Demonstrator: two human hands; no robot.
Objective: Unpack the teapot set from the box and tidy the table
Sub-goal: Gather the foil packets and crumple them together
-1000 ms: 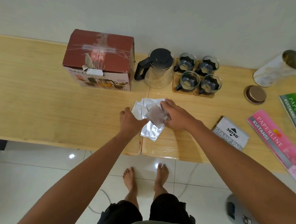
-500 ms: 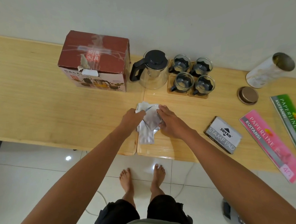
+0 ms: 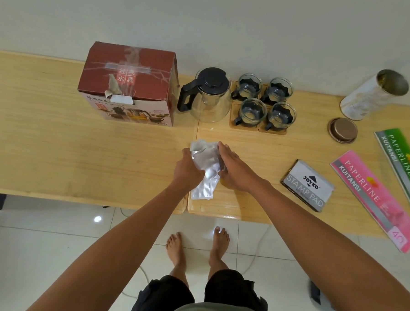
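A bundle of clear plastic bags (image 3: 206, 169) lies near the front edge of the wooden table (image 3: 56, 144). My left hand (image 3: 188, 170) grips its left side and my right hand (image 3: 233, 168) presses against its right side, squeezing the bags together. Behind them the red-brown teapot box (image 3: 129, 83) stands shut, with torn tape on top. To its right is the glass teapot (image 3: 209, 95) with a black lid and handle. Several glass cups (image 3: 264, 102) sit on wooden coasters beside the teapot.
At the right lie a grey stamp pad box (image 3: 307, 185), a pink receipt book (image 3: 375, 198) and a green receipt book (image 3: 404, 168). A white cylindrical tin (image 3: 371, 94) lies on its side, its brown lid (image 3: 342, 130) next to it. My bare feet stand on the tiled floor.
Both hands have pushed the spread plastic bags inward into a narrower bundle. The left hand now closes on the bags' left side.
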